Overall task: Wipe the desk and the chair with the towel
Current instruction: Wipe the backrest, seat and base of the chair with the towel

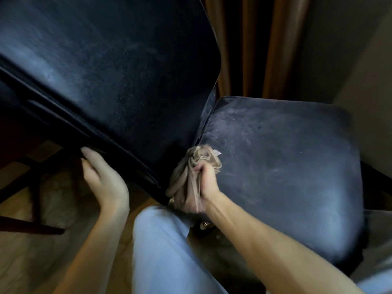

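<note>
A dark padded chair fills the view: its backrest (110, 66) leans across the upper left, and its dusty seat (286, 162) lies to the right. My right hand (206, 179) grips a bunched beige towel (199, 164) at the seat's near-left corner, where seat and backrest meet. The towel's top presses on the seat and its tail hangs down past my wrist. My left hand (101, 177) holds the backrest's lower edge from underneath, with the fingertips hooked over the rim. No desk is in view.
The chair's dark frame bars (31, 228) run over the wooden floor at lower left. My knee in light blue trousers (161, 247) is just below the hands. Brown curtains (254, 45) hang behind the chair, and a pale wall (364, 102) stands on the right.
</note>
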`<state>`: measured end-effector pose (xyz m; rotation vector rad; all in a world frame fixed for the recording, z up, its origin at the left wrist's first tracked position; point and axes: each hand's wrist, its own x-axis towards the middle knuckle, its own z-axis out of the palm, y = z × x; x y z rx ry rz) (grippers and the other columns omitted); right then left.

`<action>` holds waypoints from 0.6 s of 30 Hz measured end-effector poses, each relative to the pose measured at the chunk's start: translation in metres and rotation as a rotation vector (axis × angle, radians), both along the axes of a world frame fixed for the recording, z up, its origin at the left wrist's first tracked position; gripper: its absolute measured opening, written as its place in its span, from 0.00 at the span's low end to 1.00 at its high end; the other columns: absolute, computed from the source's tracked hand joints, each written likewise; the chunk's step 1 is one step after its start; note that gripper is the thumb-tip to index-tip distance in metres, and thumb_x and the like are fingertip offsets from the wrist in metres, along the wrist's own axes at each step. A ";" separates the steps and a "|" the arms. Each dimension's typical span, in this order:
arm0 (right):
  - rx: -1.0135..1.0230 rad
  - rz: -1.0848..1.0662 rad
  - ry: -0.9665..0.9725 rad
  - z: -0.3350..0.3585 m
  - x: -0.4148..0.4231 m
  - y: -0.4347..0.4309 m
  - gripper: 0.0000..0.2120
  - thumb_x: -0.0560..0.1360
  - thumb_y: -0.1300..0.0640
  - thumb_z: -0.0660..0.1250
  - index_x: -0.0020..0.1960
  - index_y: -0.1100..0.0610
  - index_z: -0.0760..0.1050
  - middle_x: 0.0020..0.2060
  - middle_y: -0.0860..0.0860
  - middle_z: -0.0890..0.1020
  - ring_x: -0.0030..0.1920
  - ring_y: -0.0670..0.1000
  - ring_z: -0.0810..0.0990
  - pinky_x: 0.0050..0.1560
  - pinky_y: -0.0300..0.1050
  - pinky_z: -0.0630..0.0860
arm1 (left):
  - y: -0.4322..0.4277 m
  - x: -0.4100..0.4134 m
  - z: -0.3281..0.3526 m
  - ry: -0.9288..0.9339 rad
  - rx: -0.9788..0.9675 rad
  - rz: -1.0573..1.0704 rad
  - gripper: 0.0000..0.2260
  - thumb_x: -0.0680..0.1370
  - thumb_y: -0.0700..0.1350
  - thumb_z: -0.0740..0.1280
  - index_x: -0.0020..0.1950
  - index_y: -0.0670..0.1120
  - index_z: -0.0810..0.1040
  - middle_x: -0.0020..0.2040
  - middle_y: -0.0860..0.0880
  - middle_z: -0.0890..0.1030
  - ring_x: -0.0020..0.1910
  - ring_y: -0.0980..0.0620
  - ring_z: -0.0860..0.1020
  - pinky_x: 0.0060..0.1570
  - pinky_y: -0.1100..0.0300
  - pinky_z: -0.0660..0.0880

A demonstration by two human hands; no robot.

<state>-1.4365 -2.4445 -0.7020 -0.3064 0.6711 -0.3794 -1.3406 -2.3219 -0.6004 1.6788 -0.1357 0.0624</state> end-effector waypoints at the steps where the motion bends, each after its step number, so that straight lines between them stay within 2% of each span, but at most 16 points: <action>1: 0.001 -0.009 -0.059 0.008 -0.005 -0.007 0.20 0.58 0.54 0.67 0.49 0.58 0.73 0.42 0.59 0.76 0.39 0.59 0.77 0.45 0.50 0.76 | 0.006 -0.006 -0.004 -0.022 0.074 -0.009 0.28 0.84 0.66 0.53 0.78 0.52 0.68 0.74 0.50 0.74 0.72 0.53 0.73 0.74 0.53 0.67; 2: -0.007 -0.020 -0.087 0.016 -0.012 -0.016 0.17 0.60 0.53 0.64 0.46 0.59 0.73 0.40 0.60 0.77 0.38 0.59 0.77 0.43 0.48 0.77 | 0.012 -0.013 -0.010 -0.045 0.151 -0.011 0.25 0.84 0.64 0.54 0.73 0.50 0.72 0.66 0.49 0.79 0.66 0.49 0.77 0.70 0.49 0.71; 4: -0.034 -0.100 -0.088 0.029 -0.026 -0.043 0.15 0.62 0.53 0.59 0.44 0.61 0.73 0.39 0.61 0.77 0.39 0.60 0.78 0.44 0.48 0.77 | 0.030 -0.032 -0.024 -0.054 0.213 0.041 0.16 0.84 0.60 0.57 0.61 0.50 0.74 0.53 0.50 0.80 0.56 0.46 0.79 0.61 0.45 0.75; 6: -0.085 -0.177 -0.101 0.037 -0.037 -0.067 0.15 0.60 0.53 0.60 0.43 0.59 0.72 0.39 0.60 0.76 0.40 0.60 0.77 0.51 0.51 0.77 | 0.045 -0.047 -0.043 -0.043 0.225 0.088 0.09 0.83 0.54 0.61 0.54 0.51 0.74 0.49 0.49 0.79 0.53 0.41 0.79 0.55 0.46 0.75; 8: -0.119 -0.236 -0.095 0.039 -0.045 -0.084 0.15 0.56 0.53 0.64 0.42 0.57 0.72 0.40 0.59 0.76 0.42 0.59 0.76 0.60 0.58 0.76 | 0.048 -0.062 -0.060 -0.067 0.295 -0.046 0.05 0.78 0.52 0.61 0.48 0.55 0.77 0.44 0.53 0.81 0.49 0.41 0.80 0.51 0.45 0.75; 9: -0.129 -0.250 -0.071 0.041 -0.049 -0.091 0.15 0.56 0.55 0.65 0.42 0.56 0.71 0.40 0.58 0.76 0.43 0.59 0.76 0.61 0.59 0.74 | 0.045 -0.072 -0.064 -0.077 0.356 -0.180 0.07 0.77 0.53 0.61 0.47 0.56 0.78 0.43 0.56 0.82 0.48 0.46 0.81 0.51 0.46 0.76; 11: -0.134 -0.270 -0.072 0.039 -0.058 -0.101 0.11 0.58 0.56 0.63 0.41 0.54 0.70 0.41 0.57 0.74 0.43 0.58 0.74 0.59 0.57 0.71 | 0.032 -0.082 -0.074 -0.103 0.518 -0.431 0.07 0.80 0.52 0.64 0.51 0.55 0.81 0.47 0.58 0.84 0.50 0.55 0.81 0.54 0.49 0.78; 14: -0.136 -0.270 -0.134 0.035 -0.068 -0.103 0.02 0.67 0.56 0.60 0.39 0.54 0.68 0.39 0.55 0.73 0.40 0.57 0.74 0.59 0.56 0.69 | -0.002 -0.078 -0.089 -0.067 0.713 -0.655 0.13 0.85 0.51 0.63 0.67 0.52 0.79 0.65 0.54 0.80 0.66 0.53 0.76 0.68 0.50 0.72; 16: -0.103 -0.240 -0.174 0.031 -0.068 -0.099 0.05 0.72 0.57 0.56 0.40 0.55 0.70 0.38 0.56 0.74 0.39 0.56 0.75 0.56 0.54 0.72 | -0.028 -0.069 -0.099 -0.021 0.774 -0.727 0.20 0.85 0.52 0.61 0.75 0.47 0.73 0.74 0.50 0.73 0.75 0.51 0.69 0.76 0.54 0.63; 18: -0.070 -0.214 -0.169 0.025 -0.062 -0.091 0.09 0.74 0.56 0.55 0.41 0.57 0.73 0.39 0.57 0.76 0.39 0.57 0.76 0.50 0.51 0.74 | -0.049 -0.057 -0.109 0.051 0.818 -0.745 0.23 0.86 0.51 0.59 0.79 0.43 0.67 0.79 0.47 0.68 0.79 0.49 0.64 0.77 0.57 0.57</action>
